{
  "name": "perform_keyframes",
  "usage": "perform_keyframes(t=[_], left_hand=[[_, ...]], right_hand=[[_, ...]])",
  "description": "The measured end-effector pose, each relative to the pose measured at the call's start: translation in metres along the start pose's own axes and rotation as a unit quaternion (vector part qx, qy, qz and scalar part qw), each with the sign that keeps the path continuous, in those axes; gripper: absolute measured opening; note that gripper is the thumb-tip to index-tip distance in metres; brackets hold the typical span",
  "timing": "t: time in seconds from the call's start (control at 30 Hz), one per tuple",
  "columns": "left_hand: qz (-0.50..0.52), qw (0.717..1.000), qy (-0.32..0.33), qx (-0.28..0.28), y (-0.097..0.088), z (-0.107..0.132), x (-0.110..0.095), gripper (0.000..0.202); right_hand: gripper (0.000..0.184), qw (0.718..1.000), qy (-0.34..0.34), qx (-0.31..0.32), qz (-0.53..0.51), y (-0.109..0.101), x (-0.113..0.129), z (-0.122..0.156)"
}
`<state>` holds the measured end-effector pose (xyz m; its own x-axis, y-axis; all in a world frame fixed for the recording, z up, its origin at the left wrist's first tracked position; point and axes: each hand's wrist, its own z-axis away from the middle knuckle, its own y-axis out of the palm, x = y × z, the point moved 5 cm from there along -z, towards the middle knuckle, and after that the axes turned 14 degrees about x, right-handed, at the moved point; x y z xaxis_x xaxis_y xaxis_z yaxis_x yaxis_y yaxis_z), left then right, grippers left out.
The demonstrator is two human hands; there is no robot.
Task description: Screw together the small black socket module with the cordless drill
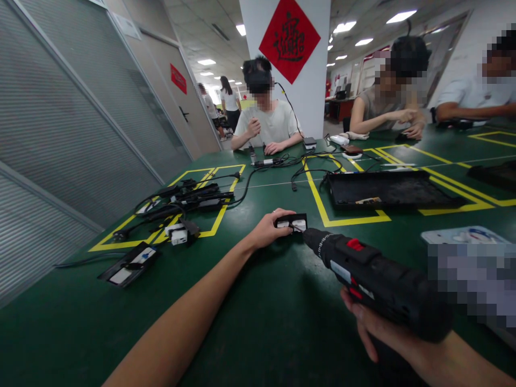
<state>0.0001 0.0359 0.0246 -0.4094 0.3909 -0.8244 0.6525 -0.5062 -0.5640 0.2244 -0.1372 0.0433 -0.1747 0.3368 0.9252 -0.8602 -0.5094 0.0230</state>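
Note:
In my right hand (387,328) is a black cordless drill (374,274) with red buttons, its chuck pointing away and to the left. The drill's thin bit reaches a small black plastic casing (299,219) with white parts inside; whether the bit touches a screw there I cannot make out. My left hand (268,228) grips that casing by its left end, fingers closed round it near the table surface. To the left lies a similar open black casing (131,263) with white pieces in it.
Tangled black cables and adapters (189,196) lie inside yellow tape at the left, with a white block (176,235) in front. A black tray (387,188) stands at the right. Cables (290,161) run across the green table (258,306). Several people sit opposite, one holding a tool.

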Motion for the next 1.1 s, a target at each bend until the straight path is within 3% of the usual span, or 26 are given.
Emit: perform_keyframes(t=[0.13, 0.27, 0.4, 0.53, 0.77, 1.0, 1.1], left_hand=[[0.003, 1.000, 0.006, 0.004, 0.000, 0.000, 0.001, 0.046], [0.001, 1.000, -0.001, 0.006, 0.000, 0.000, 0.000, 0.047], [0.004, 1.000, -0.003, 0.006, 0.000, 0.000, 0.000, 0.047], [0.003, 1.000, 0.002, 0.007, 0.000, -0.001, 0.001, 0.047], [0.006, 1.000, 0.000, 0.010, 0.000, -0.001, -0.001, 0.047], [0.010, 1.000, 0.004, 0.010, 0.000, -0.001, 0.000, 0.047], [0.013, 1.000, 0.011, 0.013, 0.000, -0.001, 0.001, 0.047]], right_hand=[[0.016, 0.999, -0.020, 0.024, 0.007, 0.002, 0.015, 0.003], [0.020, 0.999, -0.022, 0.033, 0.006, 0.005, 0.023, 0.004], [0.030, 1.000, -0.018, 0.017, -0.003, 0.006, 0.009, -0.001], [0.028, 1.000, -0.004, 0.007, 0.016, 0.003, -0.005, -0.003], [0.031, 0.998, 0.011, 0.018, 0.053, 0.003, 0.003, 0.004], [0.024, 0.998, -0.024, 0.011, 0.052, 0.000, -0.009, -0.006], [0.027, 0.998, 0.004, 0.008, 0.055, -0.001, -0.013, -0.004]])
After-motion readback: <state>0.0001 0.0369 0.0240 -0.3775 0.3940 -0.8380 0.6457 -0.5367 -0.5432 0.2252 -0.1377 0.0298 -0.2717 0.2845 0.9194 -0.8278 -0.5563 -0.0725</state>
